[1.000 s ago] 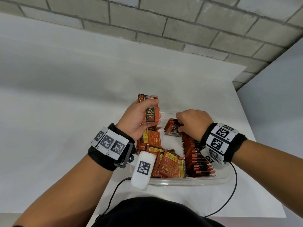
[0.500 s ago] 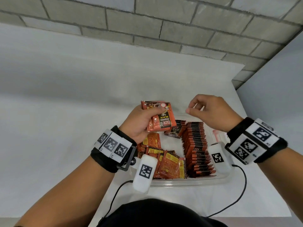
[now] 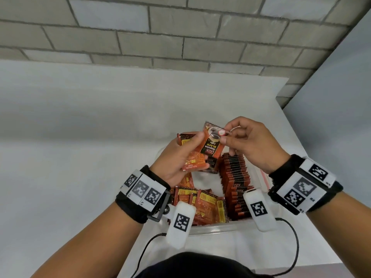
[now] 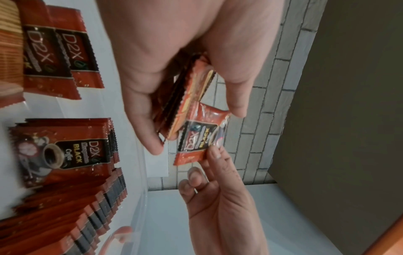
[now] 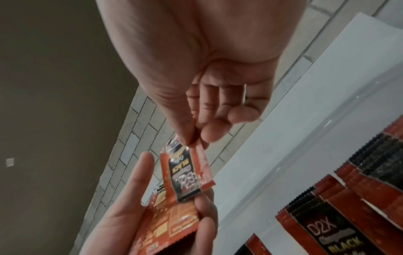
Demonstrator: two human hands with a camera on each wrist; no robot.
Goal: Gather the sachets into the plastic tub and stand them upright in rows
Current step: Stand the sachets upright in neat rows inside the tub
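Hands pinch one sachet above tub.

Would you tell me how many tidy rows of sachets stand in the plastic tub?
1: the row of sachets along the right side of the plastic tub. Those at its near left form a loose pile; more may be hidden.

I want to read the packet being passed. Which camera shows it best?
The head view: the sachet faces the camera, print sharp though upside down, between the left hand and right hand. Both wrist views show it small and blurred.
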